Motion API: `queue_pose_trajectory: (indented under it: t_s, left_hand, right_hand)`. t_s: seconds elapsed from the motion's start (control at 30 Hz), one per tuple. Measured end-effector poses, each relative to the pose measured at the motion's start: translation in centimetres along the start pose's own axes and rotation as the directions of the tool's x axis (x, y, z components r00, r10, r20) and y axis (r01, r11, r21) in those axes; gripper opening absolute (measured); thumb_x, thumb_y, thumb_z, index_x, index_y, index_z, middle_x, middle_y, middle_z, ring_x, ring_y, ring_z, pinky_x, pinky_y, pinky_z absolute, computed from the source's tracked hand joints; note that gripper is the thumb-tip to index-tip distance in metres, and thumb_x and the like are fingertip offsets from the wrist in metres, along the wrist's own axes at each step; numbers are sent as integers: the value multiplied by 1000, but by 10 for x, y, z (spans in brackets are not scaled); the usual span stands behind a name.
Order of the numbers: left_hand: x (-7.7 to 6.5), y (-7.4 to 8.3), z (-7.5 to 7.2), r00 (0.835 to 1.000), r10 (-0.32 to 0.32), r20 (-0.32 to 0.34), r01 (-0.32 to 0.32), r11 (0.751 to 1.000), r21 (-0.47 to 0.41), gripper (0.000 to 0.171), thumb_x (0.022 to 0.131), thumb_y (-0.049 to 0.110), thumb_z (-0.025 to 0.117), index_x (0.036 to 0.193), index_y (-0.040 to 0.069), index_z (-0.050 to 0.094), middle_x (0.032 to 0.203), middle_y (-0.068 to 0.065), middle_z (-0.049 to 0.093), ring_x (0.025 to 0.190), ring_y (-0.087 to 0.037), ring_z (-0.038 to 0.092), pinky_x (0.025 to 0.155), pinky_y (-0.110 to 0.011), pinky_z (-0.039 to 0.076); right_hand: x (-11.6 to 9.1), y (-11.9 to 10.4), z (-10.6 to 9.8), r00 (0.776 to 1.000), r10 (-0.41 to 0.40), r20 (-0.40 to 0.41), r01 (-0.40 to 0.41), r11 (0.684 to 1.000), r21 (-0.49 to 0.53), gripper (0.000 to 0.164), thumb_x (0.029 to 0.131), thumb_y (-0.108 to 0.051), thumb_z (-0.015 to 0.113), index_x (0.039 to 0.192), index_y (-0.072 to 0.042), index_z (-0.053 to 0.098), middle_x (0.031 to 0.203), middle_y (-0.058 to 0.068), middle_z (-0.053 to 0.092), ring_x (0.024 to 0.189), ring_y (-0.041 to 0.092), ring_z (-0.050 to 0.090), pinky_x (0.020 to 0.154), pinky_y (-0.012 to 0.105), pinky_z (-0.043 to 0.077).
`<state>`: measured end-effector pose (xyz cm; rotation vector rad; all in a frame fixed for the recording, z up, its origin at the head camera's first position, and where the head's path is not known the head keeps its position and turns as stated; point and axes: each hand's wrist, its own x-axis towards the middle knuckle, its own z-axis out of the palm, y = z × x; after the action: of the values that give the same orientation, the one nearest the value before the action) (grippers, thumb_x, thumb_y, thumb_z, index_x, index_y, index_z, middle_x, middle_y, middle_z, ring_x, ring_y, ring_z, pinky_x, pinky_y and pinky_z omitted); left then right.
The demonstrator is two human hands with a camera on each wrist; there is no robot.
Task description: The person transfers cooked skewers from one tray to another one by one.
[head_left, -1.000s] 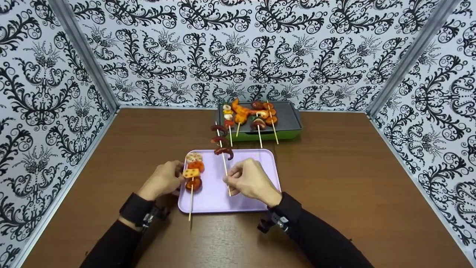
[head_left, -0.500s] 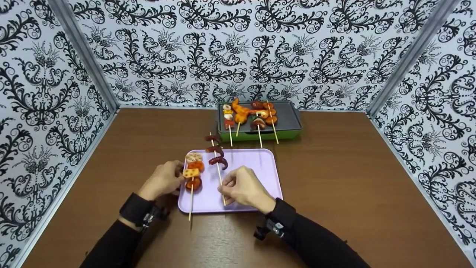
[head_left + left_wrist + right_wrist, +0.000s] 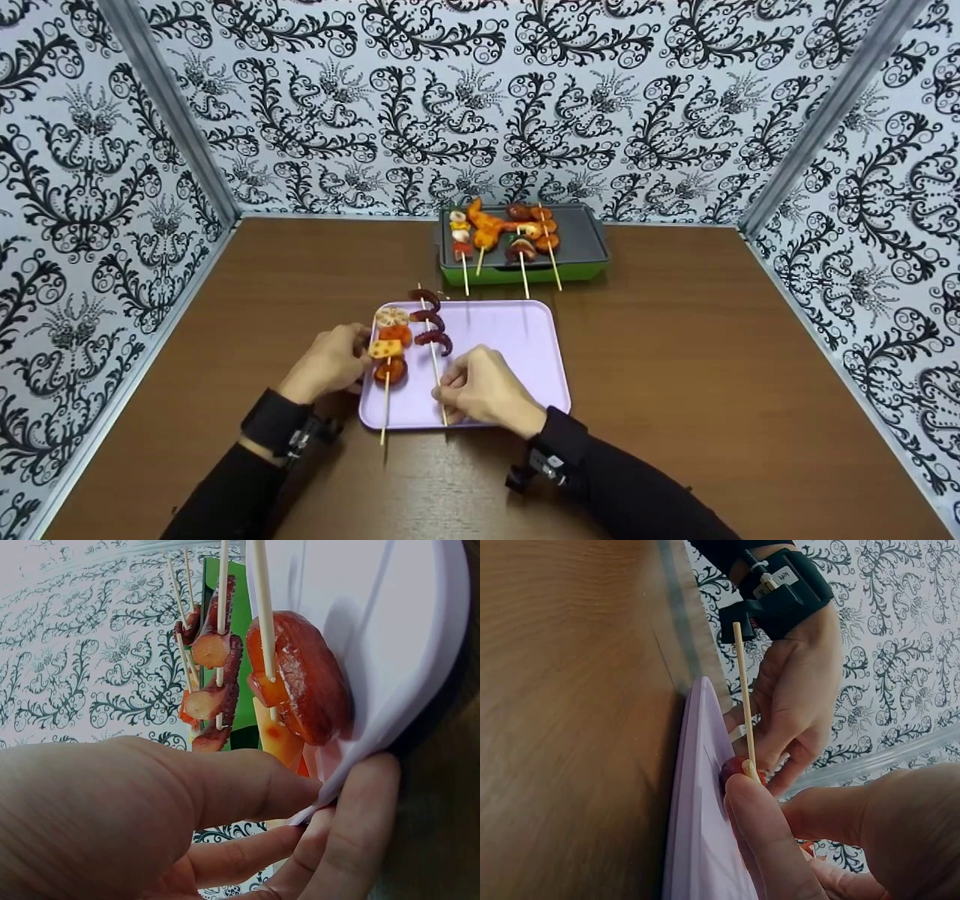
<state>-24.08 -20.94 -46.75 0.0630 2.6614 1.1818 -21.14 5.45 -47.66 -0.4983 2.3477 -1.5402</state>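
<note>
My right hand (image 3: 487, 386) pinches the lower stick of a skewer (image 3: 430, 321) threaded with several reddish-brown octopus tentacle pieces. That skewer is over the left half of a lilac tray (image 3: 510, 352), its top piece overlapping the far rim. My left hand (image 3: 330, 360) grips the tray's left rim, thumb above and fingers below in the left wrist view. Just inside that rim lies a second skewer (image 3: 386, 349) with a lotus root slice, orange and yellow pieces and a glossy red-brown slice (image 3: 307, 682). In the right wrist view the held stick's end (image 3: 750, 768) pokes past my fingertips.
Behind the tray stands a green toy grill (image 3: 581, 236) with a dark grey top. Several food skewers (image 3: 517, 232) lie on its left and middle, sticks jutting over the near edge. A brown wooden table (image 3: 675, 360) carries everything, enclosed by patterned walls (image 3: 480, 105).
My right hand has brought the octopus skewer down, toward me and slightly left, nearer the skewer on the tray. The left hand and the tray stay in place.
</note>
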Motion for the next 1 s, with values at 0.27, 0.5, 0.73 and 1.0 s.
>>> queue_pose_trajectory:
  t_s: [0.27, 0.5, 0.73, 1.0]
  left_hand:
    - [-1, 0, 0, 1000, 10, -13, -10, 1000, 20, 48, 92, 1, 61, 139, -4, 53, 98, -14, 65, 82, -26, 68, 57, -34, 62]
    - [0, 0, -1, 1000, 10, -8, -10, 1000, 17, 47, 92, 1, 62, 138, -4, 54, 99, -15, 65, 82, -26, 68, 57, -35, 62]
    - [2, -1, 0, 1000, 1, 3, -1, 1000, 12, 48, 91, 1, 64, 138, -5, 53, 98, -15, 65, 79, -26, 68, 56, -36, 62]
    - [2, -2, 0, 1000, 11, -2, -11, 1000, 7, 50, 91, 0, 63, 139, -6, 51, 99, -16, 65, 78, -26, 69, 55, -35, 62]
  right_hand:
    - [-2, -2, 6, 999, 50, 22, -51, 997, 58, 9, 86, -7, 79, 80, -3, 73, 69, 9, 71, 55, 24, 71, 52, 36, 61]
    - [-5, -4, 11, 997, 57, 47, -61, 996, 70, 10, 87, -8, 79, 78, -4, 74, 69, 10, 71, 55, 25, 71, 53, 37, 61]
    - [-8, -5, 16, 996, 63, 58, -68, 993, 91, 10, 87, -7, 78, 80, -1, 74, 68, 10, 71, 54, 25, 71, 51, 37, 61]
    - [-10, -7, 20, 996, 62, 66, -68, 993, 95, 12, 87, -8, 78, 79, -2, 73, 66, 10, 70, 54, 25, 71, 50, 40, 61]
